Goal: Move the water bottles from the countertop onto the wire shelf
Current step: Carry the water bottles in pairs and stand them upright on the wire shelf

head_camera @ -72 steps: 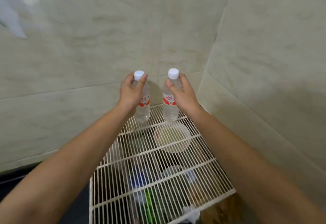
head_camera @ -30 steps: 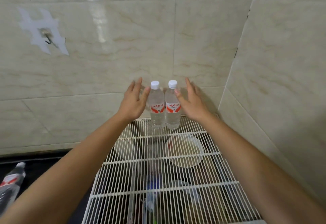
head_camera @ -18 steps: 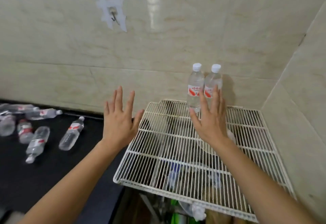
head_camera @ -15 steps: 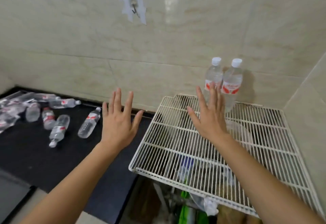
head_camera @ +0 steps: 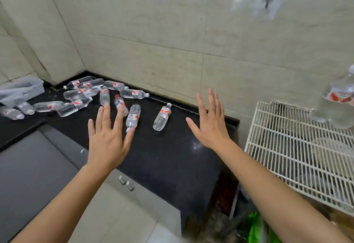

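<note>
Your left hand (head_camera: 107, 139) and right hand (head_camera: 209, 124) hover spread and empty above the black surface (head_camera: 168, 158), bare at its front edge. Clear, red-labelled water bottles (head_camera: 95, 97) lie scattered toward its back corner; blurred bottles (head_camera: 337, 106) stand on the wire shelf (head_camera: 293, 147) beside it.

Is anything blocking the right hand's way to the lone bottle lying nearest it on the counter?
Nothing visible. The right hand is open, above bare black countertop, and the lone bottle lies flat just to its left, apart from the other bottles. The left hand is farther left, not between them.
</note>
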`<state>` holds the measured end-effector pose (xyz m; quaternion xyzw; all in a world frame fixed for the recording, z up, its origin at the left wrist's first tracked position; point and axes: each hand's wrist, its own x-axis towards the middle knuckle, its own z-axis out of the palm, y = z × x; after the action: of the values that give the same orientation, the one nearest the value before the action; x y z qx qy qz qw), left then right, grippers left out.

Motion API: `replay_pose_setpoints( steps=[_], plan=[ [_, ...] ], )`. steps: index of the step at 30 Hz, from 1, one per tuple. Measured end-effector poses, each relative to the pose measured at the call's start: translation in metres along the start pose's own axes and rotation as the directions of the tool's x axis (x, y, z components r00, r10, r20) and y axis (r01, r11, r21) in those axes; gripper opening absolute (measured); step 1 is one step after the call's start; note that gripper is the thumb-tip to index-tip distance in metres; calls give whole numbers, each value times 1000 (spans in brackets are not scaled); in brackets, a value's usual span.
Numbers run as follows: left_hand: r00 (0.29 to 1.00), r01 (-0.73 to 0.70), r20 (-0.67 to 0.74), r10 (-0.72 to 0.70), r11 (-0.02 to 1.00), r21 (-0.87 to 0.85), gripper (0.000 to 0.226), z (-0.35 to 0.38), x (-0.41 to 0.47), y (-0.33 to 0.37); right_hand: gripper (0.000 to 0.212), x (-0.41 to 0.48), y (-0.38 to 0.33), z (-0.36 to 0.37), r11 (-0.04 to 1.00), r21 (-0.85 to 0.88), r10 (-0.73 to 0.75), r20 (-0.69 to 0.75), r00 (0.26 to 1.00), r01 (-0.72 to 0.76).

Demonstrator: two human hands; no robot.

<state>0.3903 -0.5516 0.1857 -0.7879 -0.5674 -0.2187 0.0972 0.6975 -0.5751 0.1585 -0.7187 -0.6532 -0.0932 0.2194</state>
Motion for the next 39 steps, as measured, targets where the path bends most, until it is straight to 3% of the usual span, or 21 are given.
replay_pose_setpoints(
  steps=[5,9,21,25,28,33,39],
  plan=[
    [990,61,125,-63,998,18,73,-1,-23,-107,86,11,-117,54,998,-21,-50,154,987,54],
    [979,43,196,-50,998,40,73,10,-25,-163,87,23,-161,82,995,-41,-85,204,975,96],
    [928,-37,370,35,999,-2,71,121,57,-213,88,82,-139,188,979,-52,205,343,917,-200],
    [845,-8,535,14,1000,-15,74,169,95,-224,91,109,-119,233,948,-33,300,423,855,-316],
    [792,-83,606,75,996,-15,74,200,126,-234,93,135,-107,266,906,14,364,486,794,-424],
    [705,-148,698,127,989,-30,73,247,173,-244,100,171,-107,316,725,107,512,577,637,-680],
    [599,-320,747,289,941,-107,79,297,202,-241,88,189,-116,356,649,116,557,601,574,-752]
  ],
)
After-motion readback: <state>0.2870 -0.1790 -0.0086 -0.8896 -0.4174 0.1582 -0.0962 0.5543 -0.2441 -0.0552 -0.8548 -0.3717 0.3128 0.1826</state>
